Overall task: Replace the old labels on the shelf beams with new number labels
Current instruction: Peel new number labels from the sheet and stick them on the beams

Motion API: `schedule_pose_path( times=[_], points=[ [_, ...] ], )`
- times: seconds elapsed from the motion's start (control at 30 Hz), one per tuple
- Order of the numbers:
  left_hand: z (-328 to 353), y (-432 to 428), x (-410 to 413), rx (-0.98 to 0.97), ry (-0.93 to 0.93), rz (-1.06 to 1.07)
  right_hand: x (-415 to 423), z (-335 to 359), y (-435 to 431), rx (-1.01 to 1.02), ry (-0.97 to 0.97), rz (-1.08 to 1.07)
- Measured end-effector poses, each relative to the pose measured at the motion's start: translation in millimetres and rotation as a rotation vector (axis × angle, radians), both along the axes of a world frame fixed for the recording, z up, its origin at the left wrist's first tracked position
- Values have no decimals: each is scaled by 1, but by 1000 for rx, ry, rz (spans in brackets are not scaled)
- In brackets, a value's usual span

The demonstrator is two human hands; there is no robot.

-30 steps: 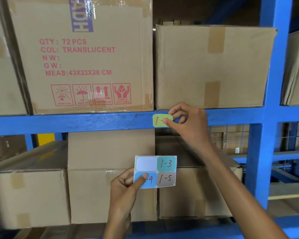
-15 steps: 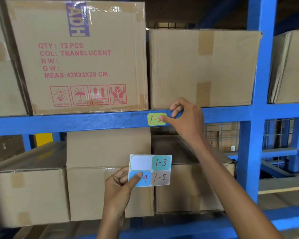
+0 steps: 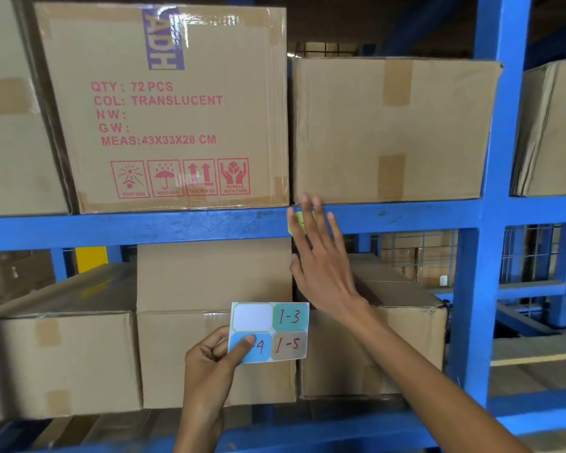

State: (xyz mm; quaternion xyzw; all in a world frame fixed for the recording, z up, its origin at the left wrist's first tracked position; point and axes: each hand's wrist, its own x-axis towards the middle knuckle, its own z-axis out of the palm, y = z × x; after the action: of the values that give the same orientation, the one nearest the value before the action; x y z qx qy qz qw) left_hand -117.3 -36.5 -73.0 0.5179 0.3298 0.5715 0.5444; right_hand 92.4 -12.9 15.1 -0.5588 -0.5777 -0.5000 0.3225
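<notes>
A green number label (image 3: 297,221) sits on the front of the blue shelf beam (image 3: 177,225), mostly hidden behind my right hand (image 3: 317,256). That hand lies flat with fingers spread over the label and the beam, holding nothing. Lower down, my left hand (image 3: 214,356) pinches a label sheet (image 3: 270,331) by its lower left corner. The sheet shows one blank peeled spot at top left and labels reading 1-3, 1-5 and a partly covered one ending in 4.
Cardboard boxes fill the shelf above the beam, one printed "QTY: 72 PCS" (image 3: 164,109), a plain one (image 3: 392,129) beside it. More boxes (image 3: 209,289) stand below. A blue upright post (image 3: 490,191) rises at the right.
My right hand went from pinching the green label's right end to lying flat and open across it. The left hand and sheet have stayed in place.
</notes>
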Motion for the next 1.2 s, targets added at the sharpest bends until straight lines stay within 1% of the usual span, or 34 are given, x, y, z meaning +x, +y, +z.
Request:
schedule_pose_path(
  times=[0.07,0.17,0.23,0.3,0.4,0.43,0.53,0.7,0.97,1.1,1.2],
  points=[
    [-2,1,-4,-29,-13,17,1,-4,9,-82,-21,-128],
    [-4,3,-10,-56,-26,33,-1,-4,10,-131,25,-118],
    [-3,4,-13,-60,-37,34,-1,0,6,-162,22,-88],
    [0,3,-14,-62,-56,22,-3,5,-3,-179,68,9],
    [4,-1,-14,-48,-80,8,-16,-5,-35,-67,295,259],
    [6,-3,-13,-41,-90,-1,-23,-14,-46,-30,338,342],
    [9,-8,-10,-38,-107,-40,-38,-51,-75,15,371,481],
    [8,-23,-9,-85,-186,-103,-58,-98,-82,-30,405,477],
    [5,-30,-15,-176,-250,-140,-67,-117,-82,-28,415,458],
    [2,-32,-14,-155,-236,-145,-70,-119,-86,5,381,477],
    [0,-28,-15,-144,-201,-139,-76,-122,-88,33,391,524]
  ],
)
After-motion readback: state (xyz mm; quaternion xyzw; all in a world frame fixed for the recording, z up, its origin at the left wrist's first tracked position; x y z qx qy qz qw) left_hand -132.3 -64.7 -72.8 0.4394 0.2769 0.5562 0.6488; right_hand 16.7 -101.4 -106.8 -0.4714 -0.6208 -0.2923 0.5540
